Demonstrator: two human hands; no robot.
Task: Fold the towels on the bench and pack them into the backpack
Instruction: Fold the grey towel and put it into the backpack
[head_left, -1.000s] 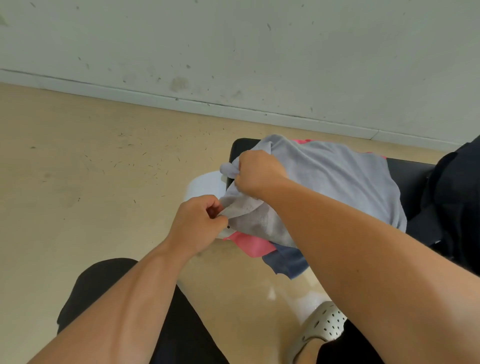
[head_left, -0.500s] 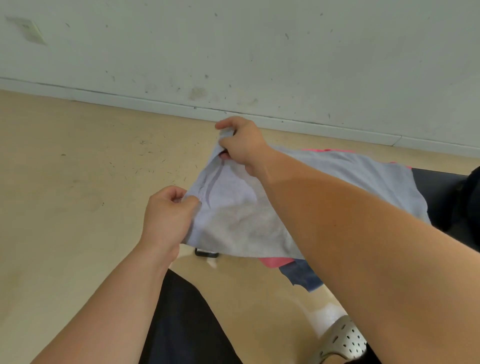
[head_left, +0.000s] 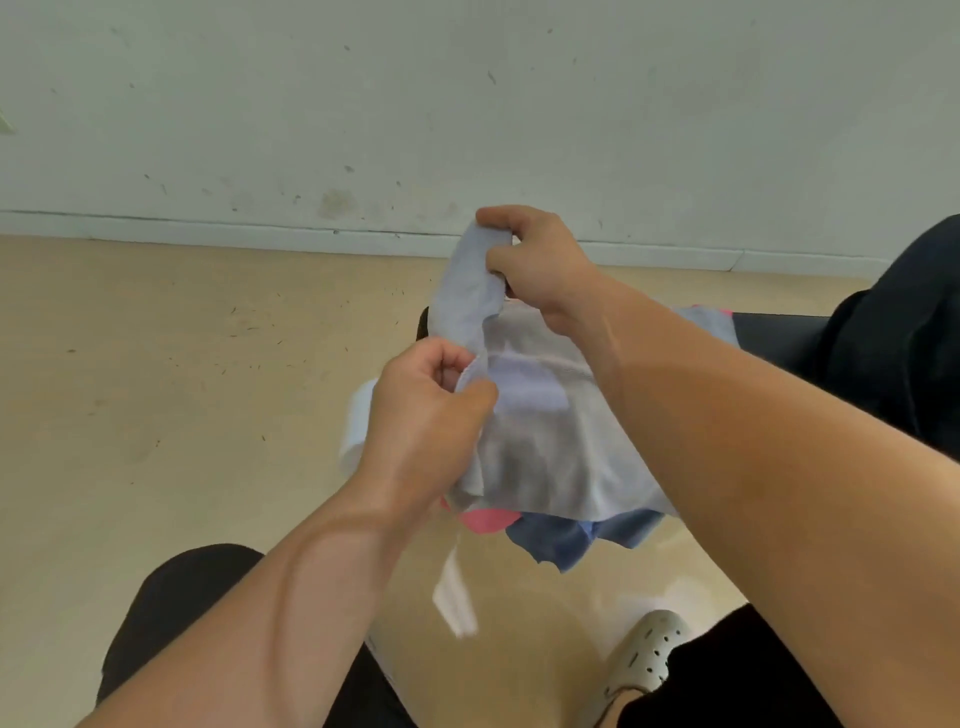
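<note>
A light grey towel (head_left: 540, 447) hangs between both hands over the left end of the black bench (head_left: 779, 338). My left hand (head_left: 421, 421) pinches its near edge between thumb and fingers. My right hand (head_left: 535, 260) grips a far corner, lifted up so the cloth curls over. Under the grey towel a pink towel (head_left: 485, 519) and a blue towel (head_left: 566, 540) hang off the bench's front edge. A black shape (head_left: 904, 338) at the right edge sits on the bench; I cannot tell whether it is the backpack.
The tan floor (head_left: 182, 389) stretches left to a pale wall with a baseboard (head_left: 208, 228). A white object (head_left: 358, 431) lies on the floor behind my left hand. My black-clad knee (head_left: 192, 587) and a beige perforated shoe (head_left: 649, 649) are below.
The hands have come closer together: my left hand moved right and up along the towel's edge, and my right hand raised its corner, so the spread cloth now curls and sags.
</note>
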